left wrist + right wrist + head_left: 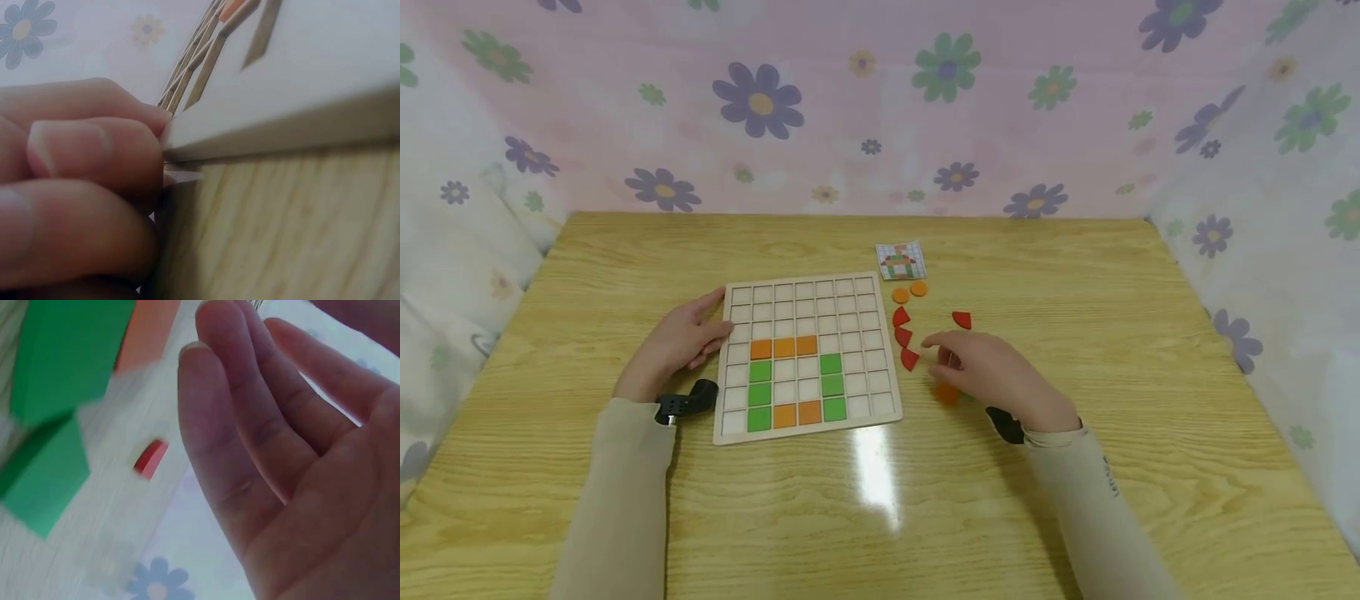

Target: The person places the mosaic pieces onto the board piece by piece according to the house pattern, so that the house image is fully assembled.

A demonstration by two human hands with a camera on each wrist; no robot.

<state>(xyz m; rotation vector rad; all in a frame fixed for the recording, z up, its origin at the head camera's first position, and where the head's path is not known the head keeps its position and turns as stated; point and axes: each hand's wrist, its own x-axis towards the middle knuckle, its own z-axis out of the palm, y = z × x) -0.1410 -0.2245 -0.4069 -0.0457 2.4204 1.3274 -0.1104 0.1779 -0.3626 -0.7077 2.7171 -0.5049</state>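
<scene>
My left hand (pixel 681 337) grips the left edge of a pale wooden grid board (pixel 891 408), its fingers right at the rim in the left wrist view. Set in the grid are green squares (pixel 761 394) in two columns and orange squares (pixel 784 347) in two rows. My right hand (pixel 992 371) hovers right of the board, fingers loosely bent and holding nothing. Close to its fingertips lies a red quarter-circle piece (pixel 909 359). Under the palm, an orange piece (pixel 947 393) is partly hidden; green pieces (pixel 69 356) show there in the right wrist view.
Two orange discs (pixel 900 295) lie below a small printed pattern card (pixel 901 261) behind the board's right corner. More red quarter-circle pieces (pixel 901 317) lie beside the board, with another red piece (pixel 962 320) farther right. Flowered cloth (pixel 865 125) hangs around the wooden table (pixel 775 533).
</scene>
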